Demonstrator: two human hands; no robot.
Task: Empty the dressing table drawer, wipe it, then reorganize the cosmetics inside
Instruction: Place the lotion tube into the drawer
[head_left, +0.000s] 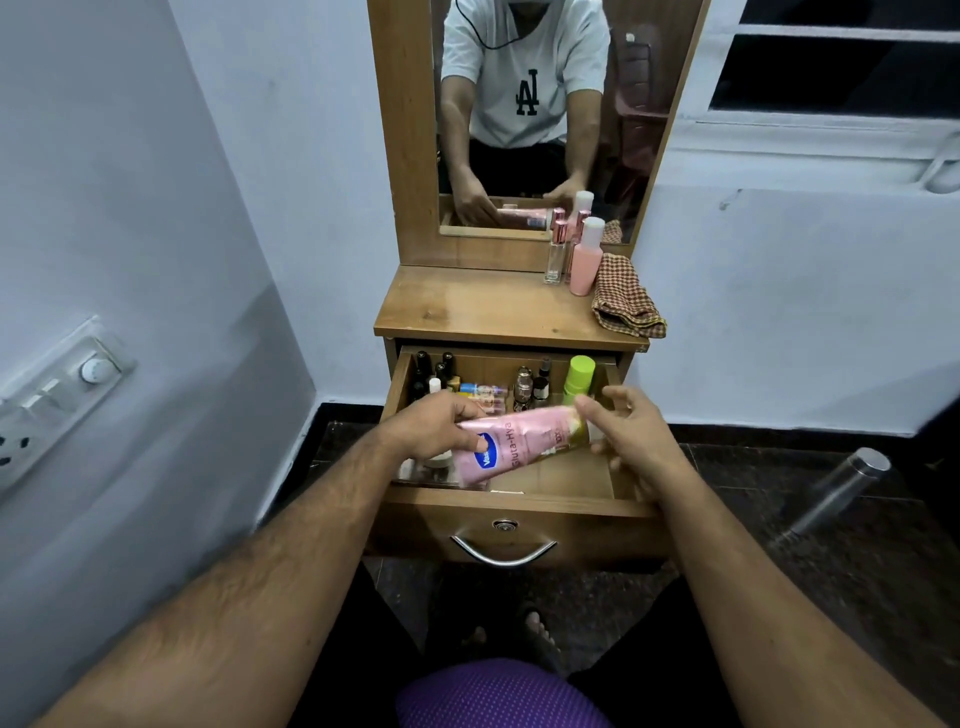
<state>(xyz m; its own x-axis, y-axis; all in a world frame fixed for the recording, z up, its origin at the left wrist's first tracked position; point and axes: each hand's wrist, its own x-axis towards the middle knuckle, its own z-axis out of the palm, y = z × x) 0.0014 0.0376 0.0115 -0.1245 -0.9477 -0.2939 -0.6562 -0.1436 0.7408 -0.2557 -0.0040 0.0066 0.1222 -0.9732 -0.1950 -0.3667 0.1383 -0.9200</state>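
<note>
The wooden drawer (511, 504) of the dressing table stands pulled out. My left hand (434, 423) grips a pink lotion bottle (519, 441) that lies tilted over the drawer. My right hand (631, 436) touches the bottle's gold cap end, fingers spread. Inside the drawer at the back stand several small dark bottles (434, 371), small tubes (483, 391), little brown vials (530, 387) and a lime green bottle (579, 379). On the tabletop (467, 306) stand a clear perfume bottle (556, 252), a pink bottle with white cap (584, 260) and a checked cloth (626, 296).
A mirror (524, 104) rises behind the tabletop and reflects a person's torso and hands. A wall with a switch panel (57, 395) is at the left. A steel flask (836, 493) lies on the dark floor at the right. A purple cushion (498, 696) is below me.
</note>
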